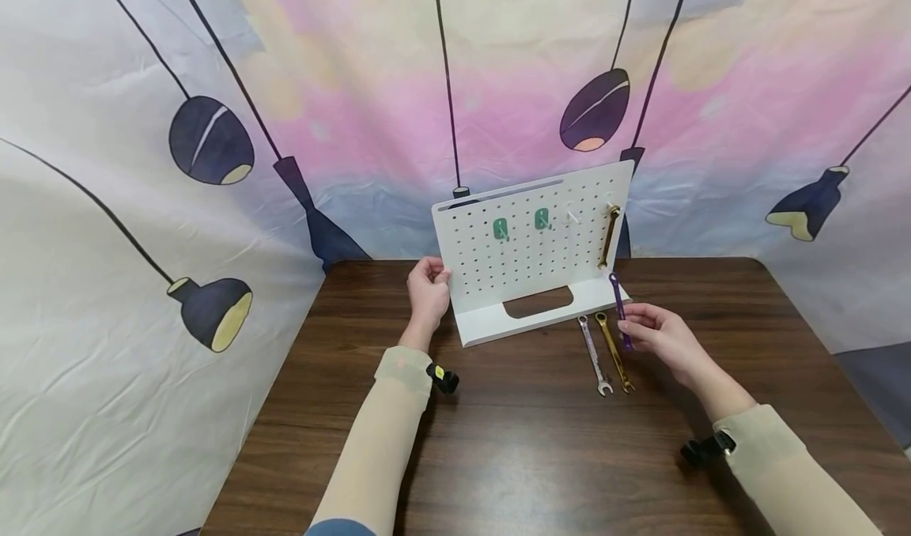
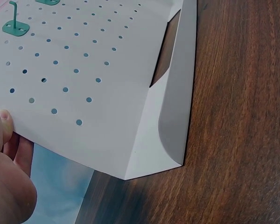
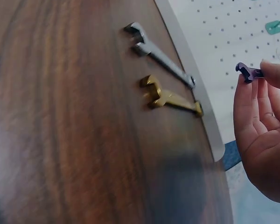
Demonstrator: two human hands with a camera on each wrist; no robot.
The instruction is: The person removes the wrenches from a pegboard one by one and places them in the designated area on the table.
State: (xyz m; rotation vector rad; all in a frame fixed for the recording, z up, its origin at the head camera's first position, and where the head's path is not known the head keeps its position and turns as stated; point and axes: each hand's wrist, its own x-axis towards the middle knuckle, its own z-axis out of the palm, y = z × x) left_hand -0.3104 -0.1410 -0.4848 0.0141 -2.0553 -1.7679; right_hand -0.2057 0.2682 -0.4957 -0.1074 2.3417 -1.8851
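Head view, and look at those fingers: the right hand [image 1: 658, 337] has a purple wrench [image 1: 617, 297] pinched between thumb and fingertips, ring end up, right by the lower right corner of a white pegboard [image 1: 491, 322]! Across from it, the left hand [image 1: 429, 295] grips the pegboard's left edge, thumb on the front, fingers behind. Up on the pegboard, a brass-coloured wrench [image 1: 609, 235] hangs near the right edge, and along from it I spot a clear hook [image 1: 571, 214] and two green hooks [image 1: 500, 229]. Down on the brown table [image 1: 527, 457], a silver wrench [image 1: 592, 352] and a gold wrench [image 1: 614, 350] lie side by side, ring ends nearest the pegboard. Behind everything, a cloth backdrop [image 1: 384, 85] shows dark hanging lamps.
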